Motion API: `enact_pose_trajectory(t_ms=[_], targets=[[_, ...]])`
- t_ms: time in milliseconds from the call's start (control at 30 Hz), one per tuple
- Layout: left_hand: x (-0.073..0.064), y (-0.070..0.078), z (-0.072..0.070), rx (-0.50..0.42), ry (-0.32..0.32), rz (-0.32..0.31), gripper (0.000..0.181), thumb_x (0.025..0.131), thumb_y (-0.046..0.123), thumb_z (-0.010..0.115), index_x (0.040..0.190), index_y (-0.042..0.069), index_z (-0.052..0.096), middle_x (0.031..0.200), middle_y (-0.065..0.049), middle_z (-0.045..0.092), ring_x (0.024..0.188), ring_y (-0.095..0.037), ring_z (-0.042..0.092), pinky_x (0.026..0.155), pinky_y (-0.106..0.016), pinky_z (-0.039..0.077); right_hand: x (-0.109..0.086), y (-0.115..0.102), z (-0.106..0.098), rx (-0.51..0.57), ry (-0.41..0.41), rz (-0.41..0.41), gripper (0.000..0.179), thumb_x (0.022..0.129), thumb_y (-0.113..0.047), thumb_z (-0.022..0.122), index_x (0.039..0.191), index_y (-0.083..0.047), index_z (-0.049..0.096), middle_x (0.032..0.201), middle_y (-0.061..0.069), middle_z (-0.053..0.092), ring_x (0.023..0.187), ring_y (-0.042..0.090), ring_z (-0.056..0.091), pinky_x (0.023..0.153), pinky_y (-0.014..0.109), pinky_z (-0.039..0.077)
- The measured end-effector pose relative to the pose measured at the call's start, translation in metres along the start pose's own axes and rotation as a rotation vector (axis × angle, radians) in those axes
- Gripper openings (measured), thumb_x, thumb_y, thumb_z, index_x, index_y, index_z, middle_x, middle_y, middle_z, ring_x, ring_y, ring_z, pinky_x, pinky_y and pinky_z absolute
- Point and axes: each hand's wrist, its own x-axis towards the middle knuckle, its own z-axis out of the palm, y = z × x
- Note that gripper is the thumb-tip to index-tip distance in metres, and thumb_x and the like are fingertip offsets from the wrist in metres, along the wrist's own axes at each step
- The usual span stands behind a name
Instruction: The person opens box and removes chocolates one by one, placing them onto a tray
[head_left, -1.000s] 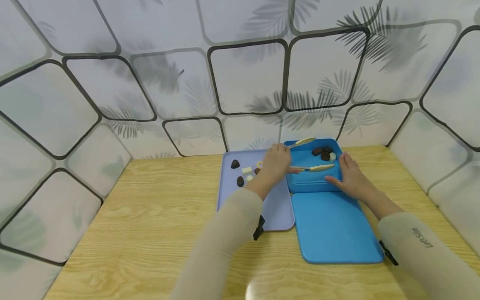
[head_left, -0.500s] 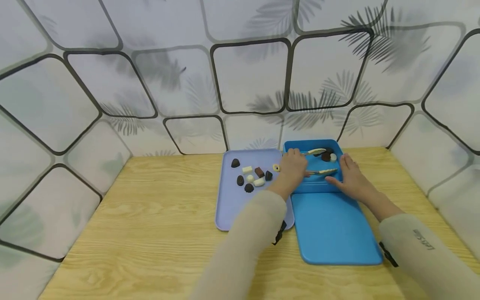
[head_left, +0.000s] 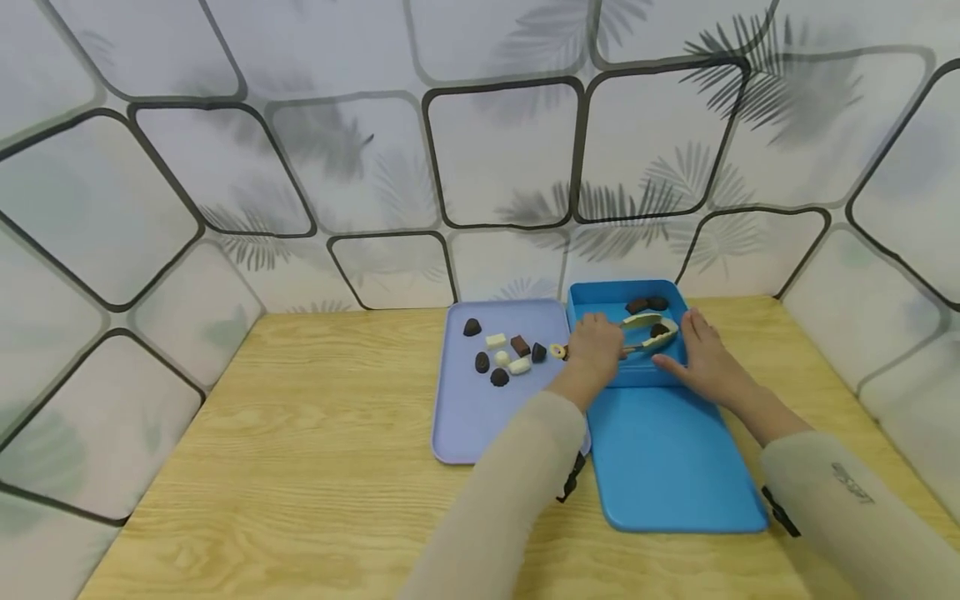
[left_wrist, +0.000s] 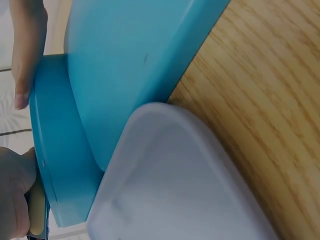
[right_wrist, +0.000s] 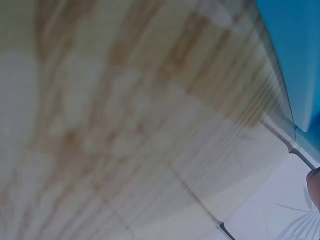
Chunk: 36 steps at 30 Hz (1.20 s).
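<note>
My left hand [head_left: 596, 346] grips a pair of tongs [head_left: 643, 319] with cream tips, reaching from the left over a blue box [head_left: 588, 292]. The tips stand apart around a dark brown chocolate-like piece [head_left: 658, 331] at the box's right. Behind it lie two more dark pieces [head_left: 636, 306]. A pale ring end of the tongs shows behind the left hand. My right hand [head_left: 708, 362] rests against the box's right front corner, fingers straight along the side, thumb at the front rim. In the left wrist view, the tongs' handle [left_wrist: 36, 205] shows beside the left hand's fingers.
Left of the box lies a lilac tray [head_left: 468, 425] bearing several dark, brown and cream pieces [head_left: 520, 345]. A flat blue lid [head_left: 675, 458] lies in front of the box on the wooden table [head_left: 300, 433]. A patterned wall covering [head_left: 502, 158] stands close behind.
My left hand has moved right with the tongs, from the tray's edge farther into the box. The tips have lowered and drawn closer together around a dark piece. My right hand stays at the corner.
</note>
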Motion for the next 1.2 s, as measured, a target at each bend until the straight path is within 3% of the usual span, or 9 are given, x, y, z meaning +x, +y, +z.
enact_pose_trajectory(t_ms=[500, 733, 1200], targets=[[-0.006, -0.019, -0.003, 0.019, 0.039, 0.051, 0.041, 0.093, 0.052, 0.049, 0.115, 0.021, 0.065, 0.110, 0.002, 0.057, 0.103, -0.013, 0.051, 0.086, -0.024, 0.048, 0.002, -0.002, 0.000, -0.001, -0.001, 0.011, 0.101, 0.093, -0.055, 0.049, 0.143, 0.016, -0.002, 0.149, 0.038, -0.003, 0.137, 0.054, 0.000, 0.109, 0.063, 0.008], [-0.011, -0.032, -0.011, 0.049, 0.010, 0.093, 0.036, 0.092, 0.052, 0.052, 0.110, 0.023, 0.065, 0.112, 0.002, 0.057, 0.103, -0.013, 0.051, 0.088, -0.025, 0.047, 0.003, 0.000, 0.000, 0.004, 0.003, 0.008, 0.101, 0.093, -0.055, 0.049, 0.143, 0.016, -0.003, 0.149, 0.039, -0.002, 0.137, 0.054, 0.000, 0.109, 0.064, 0.008], [-0.012, -0.044, -0.018, 0.033, -0.016, 0.104, 0.039, 0.090, 0.052, 0.054, 0.113, 0.022, 0.066, 0.113, 0.001, 0.059, 0.105, -0.014, 0.053, 0.087, -0.025, 0.048, 0.003, 0.000, -0.002, 0.004, -0.009, 0.002, 0.101, 0.093, -0.054, 0.050, 0.144, 0.015, -0.003, 0.150, 0.037, -0.005, 0.138, 0.052, -0.002, 0.110, 0.063, 0.007]])
